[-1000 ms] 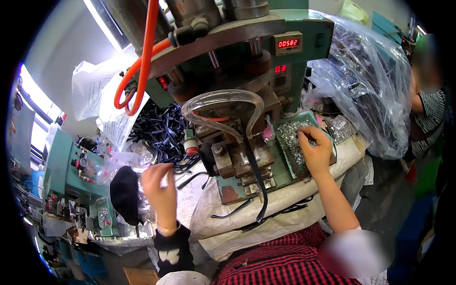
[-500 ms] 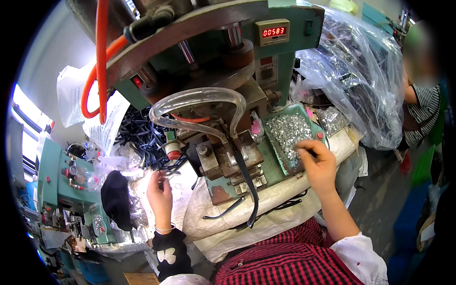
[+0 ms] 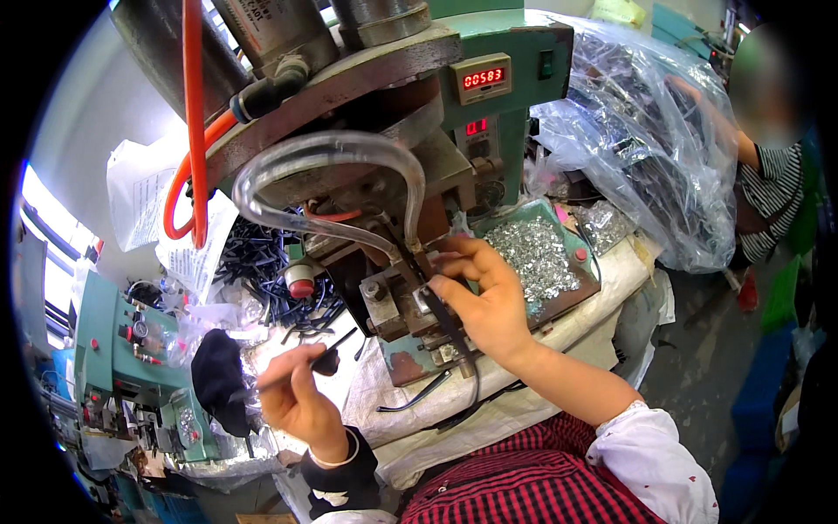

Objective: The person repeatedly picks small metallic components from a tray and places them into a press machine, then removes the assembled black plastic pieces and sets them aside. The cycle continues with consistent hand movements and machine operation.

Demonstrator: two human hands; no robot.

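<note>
We hold a slender dark strip [image 3: 276, 379] aslant, slightly blurred; a long black strip [image 3: 452, 330] slopes from the steel fixture [image 3: 390, 307], lower end bent.

The looped clear tube [image 3: 415, 196] and the round press plate [image 3: 336, 98] block entry from above to the metal fixture block [image 3: 390, 316]; the right hand [image 3: 487, 310] fills its right side, toward the green tray [image 3: 536, 308]; a red push button [image 3: 300, 289] juts out leftward; a hand could pass over the pale bench cover [image 3: 367, 397] between the left hand [image 3: 305, 409] and the green base plate [image 3: 403, 365], beside one loose temple arm [image 3: 415, 396].
</note>
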